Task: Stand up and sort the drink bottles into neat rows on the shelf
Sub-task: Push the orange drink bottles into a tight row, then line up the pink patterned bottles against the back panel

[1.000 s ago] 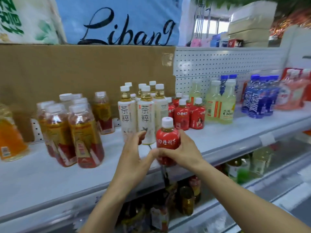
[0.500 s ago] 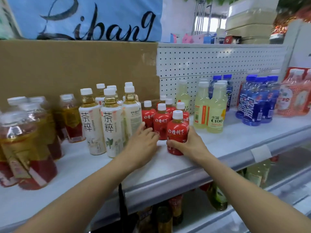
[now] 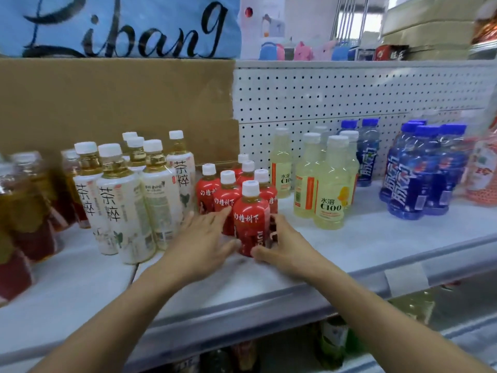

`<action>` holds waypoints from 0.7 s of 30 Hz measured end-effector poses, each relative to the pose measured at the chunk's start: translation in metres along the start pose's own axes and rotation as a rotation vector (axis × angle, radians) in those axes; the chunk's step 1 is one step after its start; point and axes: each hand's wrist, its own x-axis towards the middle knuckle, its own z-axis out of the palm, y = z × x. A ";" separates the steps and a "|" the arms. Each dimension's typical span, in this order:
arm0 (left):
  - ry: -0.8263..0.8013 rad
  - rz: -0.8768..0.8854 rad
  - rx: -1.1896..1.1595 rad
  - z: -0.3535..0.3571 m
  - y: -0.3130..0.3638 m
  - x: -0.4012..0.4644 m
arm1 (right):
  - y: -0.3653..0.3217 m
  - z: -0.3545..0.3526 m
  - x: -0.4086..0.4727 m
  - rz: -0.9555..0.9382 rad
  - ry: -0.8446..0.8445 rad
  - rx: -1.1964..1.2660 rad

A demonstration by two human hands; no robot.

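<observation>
A small red bottle with a white cap (image 3: 250,219) stands upright on the white shelf (image 3: 376,240), at the front of a cluster of several identical red bottles (image 3: 207,192). My right hand (image 3: 285,246) wraps its right side and base, thumb in front. My left hand (image 3: 201,243) lies flat with fingers spread against its left side and the red bottle behind it. Tall white tea bottles (image 3: 118,203) stand to the left, pale yellow C100 bottles (image 3: 329,200) to the right, and blue bottles (image 3: 408,184) further right.
Amber tea bottles (image 3: 24,211) crowd the far left, blurred. A pink-wrapped pack (image 3: 481,173) sits at the right edge. Behind are brown cardboard (image 3: 107,103) and white pegboard (image 3: 349,95). More bottles (image 3: 333,343) stand on the shelf below. Bare shelf lies in front of the yellow bottles.
The red bottle went from raised in front of the shelf edge down onto the shelf in front of the red cluster. Both hands followed it in. My view shifted right.
</observation>
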 end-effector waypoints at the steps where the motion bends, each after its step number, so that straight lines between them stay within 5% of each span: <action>1: 0.022 -0.025 -0.044 0.000 0.009 -0.001 | 0.003 -0.007 -0.004 -0.036 0.004 -0.071; 6: 0.309 -0.085 -0.038 0.008 0.059 -0.014 | 0.031 -0.051 -0.030 -0.233 0.118 -0.384; 11: 0.485 0.126 -0.229 0.037 0.160 -0.001 | 0.086 -0.114 -0.073 -0.357 0.359 -0.426; 21: 0.300 0.274 -0.623 0.083 0.418 0.065 | 0.229 -0.313 -0.155 -0.324 0.545 -0.314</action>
